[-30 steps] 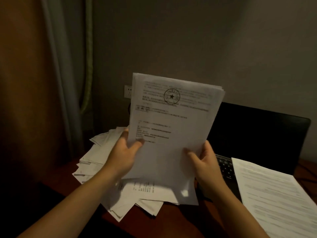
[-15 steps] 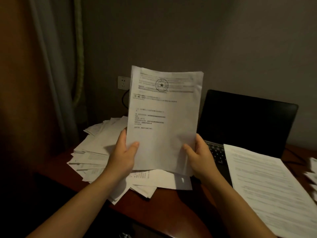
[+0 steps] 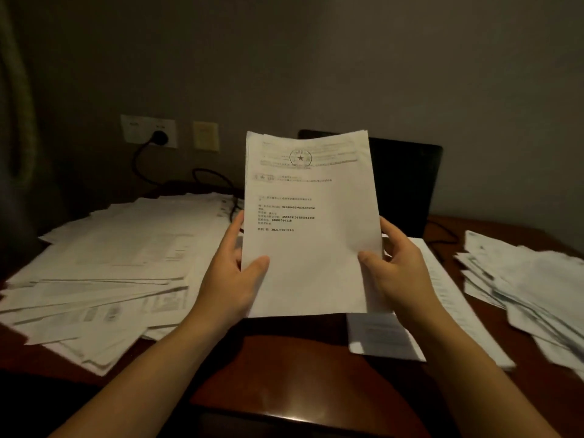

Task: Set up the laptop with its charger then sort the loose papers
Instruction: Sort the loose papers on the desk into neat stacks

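I hold a squared sheaf of printed papers (image 3: pixel 311 257) upright above the desk; its top sheet bears a round star stamp. My left hand (image 3: pixel 232 270) grips its left edge with the thumb in front. My right hand (image 3: pixel 393 270) grips the right edge the same way. Behind the sheaf stands the open black laptop (image 3: pixel 404 184), its screen dark and its keyboard hidden. A black charger cable (image 3: pixel 142 159) runs from a plug in the wall socket (image 3: pixel 148 131) down to the desk.
A wide messy pile of loose papers (image 3: pixel 104 263) covers the desk's left side. Another loose pile (image 3: pixel 531 289) lies at the right. Flat sheets (image 3: pixel 385 336) rest in front of the laptop. Bare brown desk (image 3: pixel 294 368) shows near the front edge.
The view has swung right and down, so the right-hand pile and the second wall plate now show. The sheaf sits lower, squared and more upright, with both hands still on its edges.
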`<state>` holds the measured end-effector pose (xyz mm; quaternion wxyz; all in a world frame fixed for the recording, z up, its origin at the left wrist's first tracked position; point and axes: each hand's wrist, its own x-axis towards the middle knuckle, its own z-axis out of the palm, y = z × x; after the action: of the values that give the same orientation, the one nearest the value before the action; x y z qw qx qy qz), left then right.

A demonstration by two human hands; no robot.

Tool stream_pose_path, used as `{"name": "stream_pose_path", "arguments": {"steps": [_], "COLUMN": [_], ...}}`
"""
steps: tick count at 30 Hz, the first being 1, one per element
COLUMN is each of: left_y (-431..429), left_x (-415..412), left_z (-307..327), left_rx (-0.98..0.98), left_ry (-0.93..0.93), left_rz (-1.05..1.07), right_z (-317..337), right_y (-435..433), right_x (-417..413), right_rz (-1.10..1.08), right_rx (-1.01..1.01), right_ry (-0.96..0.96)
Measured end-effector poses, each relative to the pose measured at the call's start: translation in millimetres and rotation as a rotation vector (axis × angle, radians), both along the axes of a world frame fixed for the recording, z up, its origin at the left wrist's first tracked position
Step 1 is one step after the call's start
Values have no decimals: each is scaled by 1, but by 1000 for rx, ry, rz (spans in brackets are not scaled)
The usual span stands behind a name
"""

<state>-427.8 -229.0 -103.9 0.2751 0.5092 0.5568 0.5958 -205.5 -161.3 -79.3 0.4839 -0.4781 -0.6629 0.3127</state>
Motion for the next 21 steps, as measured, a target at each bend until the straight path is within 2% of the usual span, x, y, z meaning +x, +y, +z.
{"name": "stream_pose_path", "arguments": {"steps": [5,8,15,21], "left_y": [19,29,46,41], "left_x": [50,73,109,119], "left_z": [6,6,2,-9], "left_rx": [-145,-194,-166,-157], "left_ry": [-10,84,497,915], "left_rz": [-191,-264,-209,-93], "right_z": [-1,-2,-10,-33], "right_y": [-3,-1,2,9], "right_x": [66,97,138,145], "right_rz": [-82,-119,-239,-232], "right_rx": [-119,-193,-204,-231], "right_ry": [-102,-173,-296,-718]}}
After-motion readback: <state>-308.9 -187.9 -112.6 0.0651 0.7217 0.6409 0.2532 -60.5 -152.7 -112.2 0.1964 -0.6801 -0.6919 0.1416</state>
